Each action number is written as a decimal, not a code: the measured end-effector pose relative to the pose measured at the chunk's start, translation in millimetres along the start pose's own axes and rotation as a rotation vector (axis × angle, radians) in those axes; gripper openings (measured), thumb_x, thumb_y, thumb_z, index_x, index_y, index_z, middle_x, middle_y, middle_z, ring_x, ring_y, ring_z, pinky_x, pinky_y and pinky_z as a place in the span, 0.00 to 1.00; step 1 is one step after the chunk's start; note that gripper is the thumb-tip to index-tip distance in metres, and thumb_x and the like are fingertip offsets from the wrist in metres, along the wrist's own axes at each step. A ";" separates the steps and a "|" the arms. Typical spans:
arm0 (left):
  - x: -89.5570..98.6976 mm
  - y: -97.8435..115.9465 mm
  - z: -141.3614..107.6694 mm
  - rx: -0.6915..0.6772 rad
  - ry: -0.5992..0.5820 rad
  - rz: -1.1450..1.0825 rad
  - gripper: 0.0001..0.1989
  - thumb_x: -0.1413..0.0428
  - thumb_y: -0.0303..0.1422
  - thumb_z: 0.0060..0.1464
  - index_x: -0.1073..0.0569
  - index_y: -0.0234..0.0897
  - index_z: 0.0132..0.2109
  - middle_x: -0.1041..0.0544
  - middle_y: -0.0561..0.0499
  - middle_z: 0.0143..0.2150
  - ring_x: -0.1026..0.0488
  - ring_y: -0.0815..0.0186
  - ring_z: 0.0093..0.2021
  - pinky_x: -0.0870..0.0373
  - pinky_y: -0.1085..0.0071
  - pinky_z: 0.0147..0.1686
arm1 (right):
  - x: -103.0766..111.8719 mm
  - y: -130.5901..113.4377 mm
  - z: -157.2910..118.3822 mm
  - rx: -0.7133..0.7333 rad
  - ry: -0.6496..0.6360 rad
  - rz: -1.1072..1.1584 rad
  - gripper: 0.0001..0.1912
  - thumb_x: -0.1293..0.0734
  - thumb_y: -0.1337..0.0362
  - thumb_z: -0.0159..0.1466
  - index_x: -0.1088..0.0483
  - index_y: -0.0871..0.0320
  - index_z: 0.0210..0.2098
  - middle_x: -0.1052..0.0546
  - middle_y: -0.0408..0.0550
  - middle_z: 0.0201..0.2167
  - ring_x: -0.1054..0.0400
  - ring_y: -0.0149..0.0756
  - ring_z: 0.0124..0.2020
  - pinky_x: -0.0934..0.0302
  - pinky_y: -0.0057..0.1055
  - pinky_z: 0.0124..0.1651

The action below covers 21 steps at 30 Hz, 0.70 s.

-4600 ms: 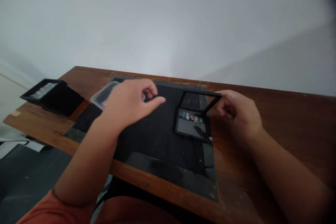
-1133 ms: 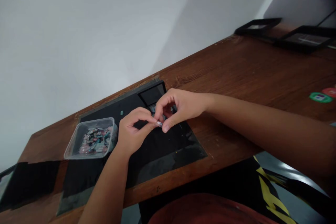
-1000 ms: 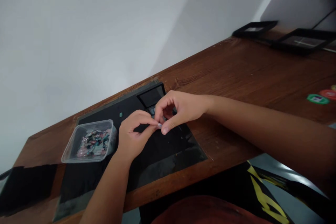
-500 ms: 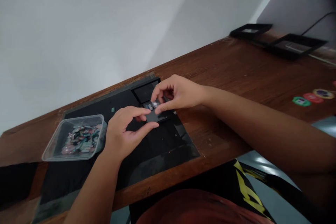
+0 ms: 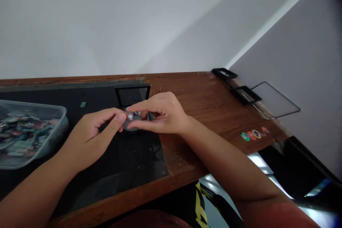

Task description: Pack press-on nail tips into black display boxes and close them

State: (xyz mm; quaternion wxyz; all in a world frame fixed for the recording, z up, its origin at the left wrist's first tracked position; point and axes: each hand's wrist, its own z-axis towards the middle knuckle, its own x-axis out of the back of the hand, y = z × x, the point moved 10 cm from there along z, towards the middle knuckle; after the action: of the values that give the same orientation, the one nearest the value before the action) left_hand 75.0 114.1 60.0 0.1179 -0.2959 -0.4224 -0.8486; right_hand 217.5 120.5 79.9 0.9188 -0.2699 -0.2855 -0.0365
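Observation:
A small black box [image 5: 133, 96] stands on the dark mat with its framed, see-through lid raised. My right hand [image 5: 167, 114] is over the box's lower part, thumb and index finger apart. Between those fingers shows a small shiny clear stone [image 5: 130, 116]; whether they touch it I cannot tell. Beside the box's left side, my left hand [image 5: 93, 135] has its thumb and index finger pressed together. Anything in that pinch is hidden. My fingers cover much of the box's inside.
At the left stands a clear plastic tub [image 5: 64, 112] of mixed polished stones. One green stone [image 5: 83, 104] lies on the black mat [image 5: 120, 164]. Round coloured badges [image 5: 251, 135] lie on the wooden table [image 5: 187, 89]. Black frames [image 5: 245, 94] are by the wall.
The view has turned right, so the tub sits farther left. My left thumb and index finger have closed together. My right hand remains over the box, its fingers still apart.

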 end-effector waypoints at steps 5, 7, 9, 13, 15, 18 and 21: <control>-0.9 1.9 -2.4 -0.017 0.004 0.000 0.16 0.43 0.40 0.71 0.20 0.44 0.33 0.19 0.55 0.28 0.23 0.66 0.27 0.31 0.72 0.25 | -5.2 2.9 -0.2 -0.045 -0.040 -0.024 0.19 0.25 0.47 0.67 0.16 0.56 0.44 0.18 0.38 0.26 0.27 0.24 0.26 0.38 0.24 0.34; 2.3 -7.2 -3.3 0.031 0.033 -0.012 0.20 0.46 0.45 0.73 0.19 0.44 0.34 0.21 0.55 0.26 0.24 0.67 0.26 0.32 0.71 0.26 | -6.8 2.9 0.2 -0.065 -0.076 -0.023 0.17 0.25 0.48 0.68 0.16 0.56 0.44 0.18 0.38 0.26 0.27 0.24 0.26 0.39 0.24 0.34; 15.8 -19.4 -4.8 0.105 0.149 -0.053 0.25 0.51 0.51 0.74 0.18 0.42 0.38 0.23 0.53 0.25 0.26 0.67 0.26 0.32 0.70 0.27 | -7.7 5.4 0.6 -0.105 -0.111 -0.020 0.17 0.24 0.49 0.67 0.16 0.57 0.44 0.18 0.38 0.27 0.28 0.25 0.27 0.41 0.26 0.34; 50.2 -31.9 -9.0 0.214 0.420 -0.078 0.36 0.58 0.62 0.71 0.19 0.39 0.36 0.26 0.51 0.23 0.29 0.67 0.25 0.34 0.66 0.27 | -21.6 21.4 -2.8 -0.264 -0.285 -0.060 0.15 0.21 0.54 0.63 0.17 0.59 0.42 0.20 0.38 0.25 0.31 0.27 0.25 0.45 0.28 0.33; 60.6 -27.4 -7.7 0.187 0.490 -0.111 0.41 0.62 0.66 0.69 0.20 0.38 0.33 0.28 0.51 0.20 0.31 0.66 0.22 0.37 0.65 0.24 | -33.4 30.4 -8.1 -0.346 -0.413 -0.111 0.15 0.20 0.55 0.62 0.17 0.59 0.43 0.20 0.38 0.24 0.31 0.28 0.25 0.47 0.29 0.32; 66.2 -21.3 -5.2 0.145 0.531 -0.201 0.40 0.59 0.68 0.67 0.21 0.37 0.36 0.28 0.53 0.19 0.32 0.67 0.20 0.38 0.64 0.23 | -43.3 38.3 -14.0 -0.416 -0.515 -0.180 0.16 0.20 0.54 0.62 0.16 0.57 0.44 0.20 0.39 0.24 0.31 0.30 0.26 0.48 0.31 0.32; 64.4 -22.9 -4.4 0.191 0.523 -0.223 0.38 0.53 0.68 0.65 0.21 0.36 0.40 0.26 0.54 0.21 0.30 0.67 0.22 0.36 0.65 0.25 | -42.7 40.3 -14.1 -0.429 -0.509 -0.227 0.15 0.20 0.54 0.62 0.16 0.56 0.43 0.20 0.39 0.24 0.31 0.30 0.25 0.49 0.31 0.32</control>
State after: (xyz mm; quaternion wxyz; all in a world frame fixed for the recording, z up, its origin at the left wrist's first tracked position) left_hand 11.6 127.9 81.9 0.1561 -0.0066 -0.4853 -0.8603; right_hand 198.0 143.7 27.7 0.7307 -0.4237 -0.5194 -0.1294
